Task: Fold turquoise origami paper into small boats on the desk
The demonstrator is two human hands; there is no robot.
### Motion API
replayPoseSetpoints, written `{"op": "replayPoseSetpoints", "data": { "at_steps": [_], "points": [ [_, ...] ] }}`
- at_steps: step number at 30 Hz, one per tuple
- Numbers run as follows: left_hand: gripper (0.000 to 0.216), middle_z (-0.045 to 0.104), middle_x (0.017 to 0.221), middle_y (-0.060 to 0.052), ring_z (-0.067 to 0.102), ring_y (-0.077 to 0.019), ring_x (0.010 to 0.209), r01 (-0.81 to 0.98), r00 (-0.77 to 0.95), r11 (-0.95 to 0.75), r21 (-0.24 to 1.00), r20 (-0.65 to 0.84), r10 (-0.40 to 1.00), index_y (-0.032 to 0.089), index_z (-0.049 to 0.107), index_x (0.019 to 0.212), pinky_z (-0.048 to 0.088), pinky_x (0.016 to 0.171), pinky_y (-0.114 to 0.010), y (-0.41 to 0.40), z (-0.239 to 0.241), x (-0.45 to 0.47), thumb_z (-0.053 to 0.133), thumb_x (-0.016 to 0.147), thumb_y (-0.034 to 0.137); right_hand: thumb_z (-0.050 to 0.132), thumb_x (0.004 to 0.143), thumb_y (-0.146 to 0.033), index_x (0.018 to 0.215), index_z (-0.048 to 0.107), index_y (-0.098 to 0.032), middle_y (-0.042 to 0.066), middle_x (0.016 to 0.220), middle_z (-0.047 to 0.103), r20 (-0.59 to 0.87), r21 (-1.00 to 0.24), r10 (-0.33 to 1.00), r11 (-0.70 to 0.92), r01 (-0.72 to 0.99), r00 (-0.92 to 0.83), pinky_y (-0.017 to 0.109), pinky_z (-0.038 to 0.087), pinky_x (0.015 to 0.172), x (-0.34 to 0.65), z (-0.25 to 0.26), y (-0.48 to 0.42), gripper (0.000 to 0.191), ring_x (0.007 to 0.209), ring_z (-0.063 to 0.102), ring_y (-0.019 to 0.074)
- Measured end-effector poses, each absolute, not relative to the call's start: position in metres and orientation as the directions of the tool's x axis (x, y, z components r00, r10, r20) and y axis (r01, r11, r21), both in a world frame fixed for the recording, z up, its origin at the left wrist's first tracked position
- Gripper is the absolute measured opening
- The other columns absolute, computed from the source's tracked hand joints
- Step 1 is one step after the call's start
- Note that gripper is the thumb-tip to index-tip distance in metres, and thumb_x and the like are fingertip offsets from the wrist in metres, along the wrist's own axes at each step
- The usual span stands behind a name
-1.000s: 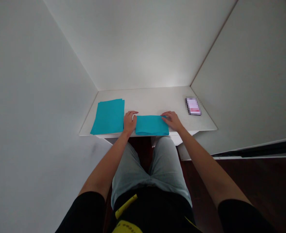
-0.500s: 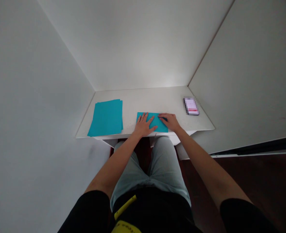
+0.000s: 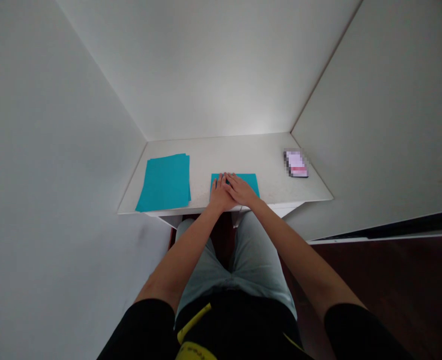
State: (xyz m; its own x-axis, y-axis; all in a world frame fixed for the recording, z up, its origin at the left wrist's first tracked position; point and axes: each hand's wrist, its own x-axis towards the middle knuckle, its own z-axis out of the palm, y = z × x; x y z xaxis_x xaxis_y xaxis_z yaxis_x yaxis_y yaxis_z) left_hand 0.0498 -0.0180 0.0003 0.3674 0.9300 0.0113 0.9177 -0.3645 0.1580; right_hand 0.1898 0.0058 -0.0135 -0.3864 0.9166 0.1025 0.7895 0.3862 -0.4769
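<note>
A folded sheet of turquoise paper (image 3: 250,180) lies near the front edge of the white desk, its long side running left to right. My left hand (image 3: 221,195) rests flat on its left part with the fingers stretched out. My right hand (image 3: 242,191) lies flat beside it, its fingers extended and partly overlapping the left hand, which hides some of the left thumb and fingers. Both hands cover much of the paper's middle and front edge.
To the left, a stack of turquoise sheets (image 3: 164,182) reaches the desk's front edge. A phone (image 3: 297,164), blurred out, lies at the right. White walls enclose the desk (image 3: 224,152) at the back and both sides.
My right hand has slid left across the paper, from its right part to against my left hand, and its curled fingers have straightened. My left hand has stayed nearly in place.
</note>
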Motion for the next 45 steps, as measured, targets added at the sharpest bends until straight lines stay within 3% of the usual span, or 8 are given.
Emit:
{"op": "replayPoseSetpoints", "data": {
  "at_steps": [16,21,25,32,35,39,42,45],
  "points": [
    [0.096,0.026,0.177,-0.025,0.019,-0.0374,0.168,0.943,0.218,-0.235,0.236,0.096,0.971,0.006,0.031,0.17,0.01,0.137,-0.057,-0.011,-0.005,0.005,0.051,0.1,0.068,0.037,0.107,-0.069,0.172,0.034,-0.023,0.01,0.176,0.034,0.159,-0.323,0.941,0.335,0.885,-0.298,0.062,0.018,0.136,0.289,-0.03,-0.004,0.08,0.165,0.03,0.034],
    [0.081,0.028,0.179,-0.016,0.02,-0.0307,0.169,0.877,0.412,-0.433,0.209,0.138,0.901,0.012,0.035,0.17,0.015,0.138,-0.05,-0.037,-0.001,0.038,0.045,0.105,0.059,0.038,0.106,-0.07,0.171,0.036,-0.022,0.011,0.176,0.034,0.158,-0.349,0.945,0.325,0.879,-0.287,0.062,0.016,0.137,0.288,-0.027,-0.007,0.081,0.165,0.029,0.0343],
    [0.087,0.033,0.177,-0.014,0.026,-0.0323,0.167,0.828,0.507,-0.525,0.196,0.137,0.851,0.015,0.039,0.168,0.019,0.137,-0.053,-0.056,-0.003,0.053,0.054,0.1,0.067,0.032,0.108,-0.07,0.17,0.038,-0.021,0.011,0.176,0.036,0.158,-0.45,0.954,0.3,0.841,-0.256,0.061,0.015,0.137,0.289,-0.023,-0.006,0.079,0.165,0.028,0.0321],
    [0.04,0.061,0.159,-0.005,0.054,-0.0266,0.151,0.767,0.516,-0.516,0.38,0.112,0.849,0.027,0.069,0.143,0.038,0.13,-0.047,-0.064,0.012,0.033,0.057,0.105,0.034,0.021,0.109,-0.071,0.166,0.044,-0.023,0.012,0.168,0.05,0.336,-0.784,0.94,0.238,0.573,0.068,0.055,0.029,0.134,0.303,-0.018,-0.01,0.077,0.159,0.043,0.0275],
    [0.037,0.076,0.137,-0.006,0.07,-0.0266,0.13,0.665,0.361,-0.352,0.658,0.129,0.924,0.024,0.077,0.128,0.052,0.118,-0.044,-0.056,0.021,0.025,0.05,0.11,0.042,0.021,0.109,-0.072,0.163,0.046,-0.024,0.013,0.159,0.06,0.358,-0.824,0.924,0.245,0.511,0.135,0.056,0.034,0.131,0.305,-0.016,-0.014,0.076,0.153,0.05,0.0287],
    [0.053,0.074,0.142,-0.009,0.07,-0.0248,0.132,0.339,-0.049,-0.097,0.936,0.121,0.991,0.022,0.062,0.151,0.057,0.113,-0.042,-0.03,0.023,0.019,0.033,0.115,0.048,0.03,0.108,-0.072,0.157,0.053,-0.024,0.014,0.151,0.067,0.363,-0.83,0.93,0.293,0.475,0.061,0.056,0.04,0.126,0.306,-0.015,-0.013,0.072,0.145,0.058,0.0307],
    [0.057,0.068,0.15,-0.01,0.065,-0.0216,0.138,0.308,-0.16,-0.051,0.95,0.104,0.982,0.023,0.039,0.168,0.056,0.114,-0.041,-0.012,0.015,0.018,0.02,0.117,0.041,0.04,0.105,-0.073,0.148,0.061,-0.025,0.012,0.142,0.073,0.351,-0.798,0.935,0.326,0.506,-0.048,0.056,0.046,0.121,0.306,-0.015,-0.011,0.068,0.136,0.065,0.032],
    [0.06,0.062,0.156,-0.012,0.058,-0.0229,0.146,0.502,-0.231,-0.002,0.865,0.137,0.963,0.022,0.027,0.172,0.05,0.122,-0.042,-0.012,0.002,0.02,0.034,0.114,0.035,0.049,0.102,-0.072,0.139,0.067,-0.025,0.012,0.135,0.076,0.337,-0.703,0.934,0.333,0.628,-0.117,0.056,0.048,0.118,0.304,-0.014,-0.009,0.063,0.13,0.069,0.0332]
  ]
}}
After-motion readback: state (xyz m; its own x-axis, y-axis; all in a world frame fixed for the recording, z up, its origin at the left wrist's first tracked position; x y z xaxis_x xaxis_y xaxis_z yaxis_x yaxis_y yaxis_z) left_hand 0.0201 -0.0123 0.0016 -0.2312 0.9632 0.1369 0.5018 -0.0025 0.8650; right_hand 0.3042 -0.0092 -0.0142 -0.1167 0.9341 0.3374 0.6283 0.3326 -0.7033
